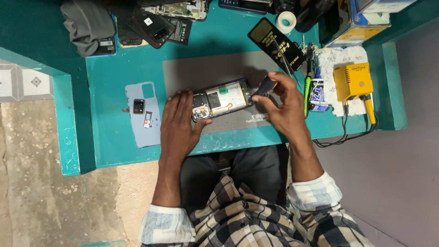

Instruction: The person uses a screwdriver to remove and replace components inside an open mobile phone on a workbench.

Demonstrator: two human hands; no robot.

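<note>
An opened phone [222, 99] lies face down on a grey work mat [201, 71], its inner board and battery exposed. My left hand [179, 122] rests flat on the mat with the thumb against the phone's left end, steadying it. My right hand [280, 101] grips a screwdriver [264, 85] with a black and orange handle, its tip at the phone's right end. The phone's pale blue back cover [143, 114] lies on the teal table to the left, with small parts on it.
Several dismantled phones and a grey cloth [84, 25] lie at the table's back left. A tape roll [286, 21], a black tool pouch [275, 42], a yellow soldering station [352, 81] with cables and boxes stand at the right. The table's front edge runs above my lap.
</note>
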